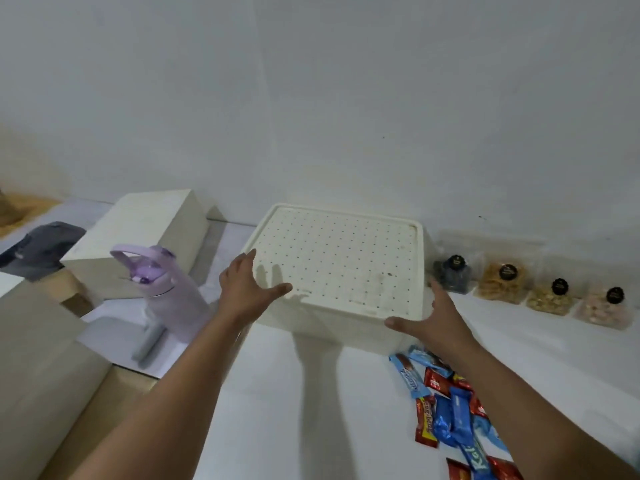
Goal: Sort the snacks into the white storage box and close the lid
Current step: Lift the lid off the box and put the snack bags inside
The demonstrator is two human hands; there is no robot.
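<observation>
The white storage box (346,327) sat between the two spread hands with its perforated lid (339,261) on, so both were likely placed to lift that lid off. The left hand (242,289) had straight, empty fingers touching the lid's near-left corner; the right hand (429,317), equally splayed, flanked the near-right corner, contact uncertain. The wrapped snack bars (446,407) lay unsorted under the right forearm, and four clear snack tubs (550,296) stood in a row beyond the right fingertips.

Lid (341,261) on box (343,327), bottle (169,296) left — snack bars (446,407) front-right

One white storage box (339,268), four snack tubs (533,289), one purple bottle (166,289), one cap (38,251).
</observation>
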